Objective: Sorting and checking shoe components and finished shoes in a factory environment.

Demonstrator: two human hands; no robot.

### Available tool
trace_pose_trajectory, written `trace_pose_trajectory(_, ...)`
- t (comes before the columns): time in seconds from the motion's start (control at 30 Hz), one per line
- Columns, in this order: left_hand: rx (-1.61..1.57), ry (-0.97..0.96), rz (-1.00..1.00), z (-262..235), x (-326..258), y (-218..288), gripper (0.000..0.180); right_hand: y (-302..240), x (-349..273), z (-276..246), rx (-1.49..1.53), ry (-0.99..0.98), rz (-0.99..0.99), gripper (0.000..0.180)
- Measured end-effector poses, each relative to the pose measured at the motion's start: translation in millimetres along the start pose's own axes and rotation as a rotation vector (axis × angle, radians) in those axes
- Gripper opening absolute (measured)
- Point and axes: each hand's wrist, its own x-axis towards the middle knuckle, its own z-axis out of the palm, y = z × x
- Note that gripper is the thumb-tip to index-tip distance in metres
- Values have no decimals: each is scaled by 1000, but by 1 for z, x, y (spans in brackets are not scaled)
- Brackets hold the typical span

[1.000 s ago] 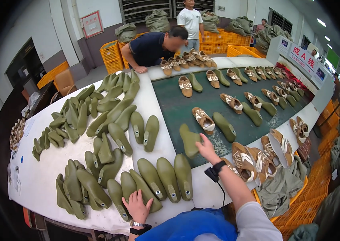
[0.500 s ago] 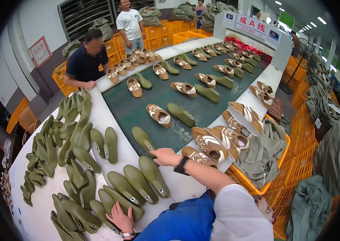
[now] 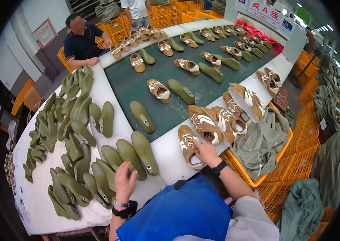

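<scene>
In the lower middle of the frame, a brown and white shoe sits on the white ledge, toe toward the top. The right hand touches it by the hole where a foot goes in. I cannot tell if its fingers pinch the shoe or only rest there. If the hold is loose, the shoe could slip and fall off the near edge, by the blue apron.

More brown shoes crowd just to its right. A pull that way might bump them, and the ones by the orange crate could tip onto the grey-green cloth.

The left hand, left of the middle and low down, has its fingers apart, with nothing in them that I can see. It is close to a row of green foot shapes. They look smooth and round, so a quick swing of the wrist might make one roll into the next.

Higher up, a lone green foot shape lies near the lower left corner of the dark green belt. If someone bumps it, it could turn crooked.
</scene>
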Motion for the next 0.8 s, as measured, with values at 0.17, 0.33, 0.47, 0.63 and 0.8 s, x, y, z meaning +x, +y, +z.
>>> trace_pose_trajectory(0.17,-60,-243,287,63,40,79,49,-15,3,-9,226,135,-213,50)
trace_pose_trajectory(0.33,-76,-200,283,93,54,105,55,-37,-7,-71,310,403,-299,49)
trace_pose_trajectory(0.47,-264,-132,277,89,68,140,55,-25,-12,-100,336,410,-322,48)
trace_pose_trajectory(0.63,-159,-150,266,96,78,154,48,-31,-15,-112,431,376,-363,52)
trace_pose_trajectory(0.8,-175,-10,346,102,83,155,27,-18,-9,-111,509,351,-415,40)
